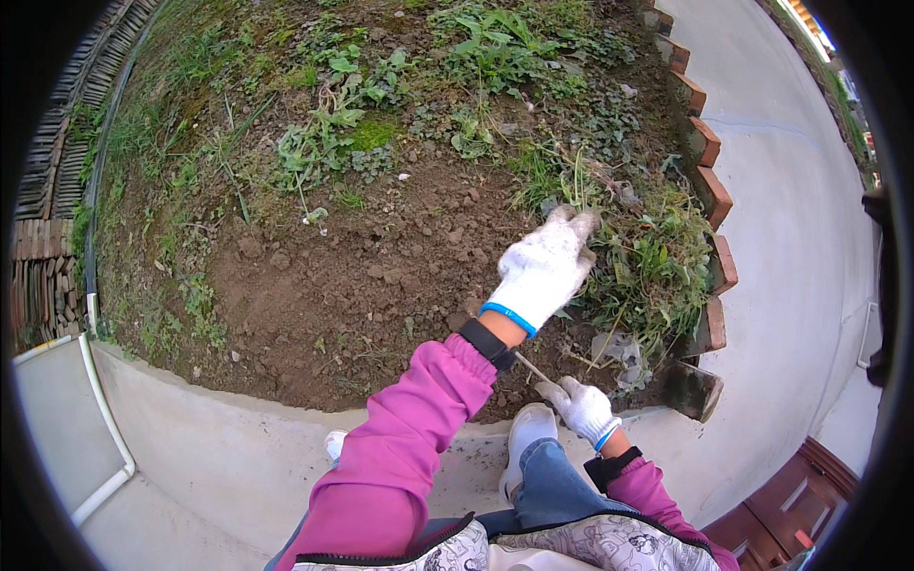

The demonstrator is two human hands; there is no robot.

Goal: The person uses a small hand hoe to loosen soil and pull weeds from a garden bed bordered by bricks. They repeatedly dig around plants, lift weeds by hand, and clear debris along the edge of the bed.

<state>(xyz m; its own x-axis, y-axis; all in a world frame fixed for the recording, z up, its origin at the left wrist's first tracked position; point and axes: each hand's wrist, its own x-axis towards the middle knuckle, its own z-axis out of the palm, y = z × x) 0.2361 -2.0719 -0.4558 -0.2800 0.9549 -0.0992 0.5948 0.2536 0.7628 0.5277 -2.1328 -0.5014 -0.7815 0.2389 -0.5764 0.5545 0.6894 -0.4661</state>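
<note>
My left hand (546, 264), in a white knit glove with a blue cuff and soiled fingertips, reaches across the soil to the edge of a heap of pulled weeds (653, 268). Its fingertips are at the green stems; whether they grip any is hidden. Closer to my body, my right hand (582, 408), gloved the same way, holds a thin rod-like handle (532, 367). My left wrist covers the handle's far end, so the tool's kind cannot be told. Bare, loosened soil (357, 285) lies left of my hands.
Growing weeds (493, 50) cover the bed's far part. A zigzag brick edging (707, 189) separates it from a concrete path (785, 214) on the right. Crumpled plastic film (620, 353) lies below the heap. My shoe (528, 435) stands at the near concrete edge. Stacked roof tiles (46, 164) are far left.
</note>
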